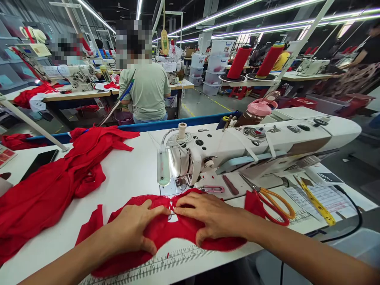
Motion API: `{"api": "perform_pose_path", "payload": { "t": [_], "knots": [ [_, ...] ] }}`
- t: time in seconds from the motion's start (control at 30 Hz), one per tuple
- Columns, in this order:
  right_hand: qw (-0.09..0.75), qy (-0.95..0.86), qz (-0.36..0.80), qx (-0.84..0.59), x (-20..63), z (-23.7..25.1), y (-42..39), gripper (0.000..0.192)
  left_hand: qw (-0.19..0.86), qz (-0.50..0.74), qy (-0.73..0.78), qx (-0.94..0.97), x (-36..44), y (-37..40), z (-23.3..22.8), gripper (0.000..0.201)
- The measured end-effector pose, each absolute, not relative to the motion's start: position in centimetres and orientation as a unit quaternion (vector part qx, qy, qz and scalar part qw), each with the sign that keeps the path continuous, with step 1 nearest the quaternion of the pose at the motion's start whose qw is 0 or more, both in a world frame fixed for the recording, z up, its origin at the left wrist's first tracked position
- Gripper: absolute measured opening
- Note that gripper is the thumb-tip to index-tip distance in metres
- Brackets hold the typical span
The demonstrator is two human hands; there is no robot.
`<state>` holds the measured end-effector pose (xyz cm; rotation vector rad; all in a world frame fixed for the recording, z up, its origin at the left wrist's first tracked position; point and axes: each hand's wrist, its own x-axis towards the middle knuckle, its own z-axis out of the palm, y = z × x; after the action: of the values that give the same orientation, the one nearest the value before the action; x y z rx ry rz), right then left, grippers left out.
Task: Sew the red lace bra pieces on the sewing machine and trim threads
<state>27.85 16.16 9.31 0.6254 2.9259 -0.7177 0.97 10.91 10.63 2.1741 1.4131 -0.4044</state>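
The left hand (133, 229) is lying flat on a red lace garment piece (166, 233), fingers spread and thumb tucked under a fold, pressing rather than pinching, while the right hand (210, 217) is resting palm-down just beside it, its fingertips (179, 208) meeting the left's at a small gap in the cloth; neither hand is closing around anything. The piece is lying on the white table (130, 174), at the front edge over a printed ruler strip (166, 263), directly before the needle end of the sewing machine (237, 146). It is looking thin, light and limp, likely stretchy and prone to sliding or bunching, so flat pressure near the seam edge seems the surest hold, with care for the open lace. Orange-handled scissors (273, 200) and a yellow tape measure (316, 202) are lying to the right, a heap of red fabric (53, 186) to the left, and 2 red thread cones (255, 61) are standing behind. Another person in a pale green shirt (147, 91) is sitting at the next station.
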Motion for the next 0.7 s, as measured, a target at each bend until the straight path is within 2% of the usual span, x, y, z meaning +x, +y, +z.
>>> {"api": "perform_pose_path", "payload": {
  "t": [0.33,0.7],
  "knots": [
    [0.028,0.959,-0.207,0.194,27.76,9.76,16.02,0.071,0.256,-0.126,0.518,0.807,0.70,10.88,10.05,0.085],
    [0.011,0.957,-0.224,0.184,27.79,9.41,16.08,0.075,0.230,-0.114,0.519,0.815,0.82,10.50,10.73,0.083]
  ]
}}
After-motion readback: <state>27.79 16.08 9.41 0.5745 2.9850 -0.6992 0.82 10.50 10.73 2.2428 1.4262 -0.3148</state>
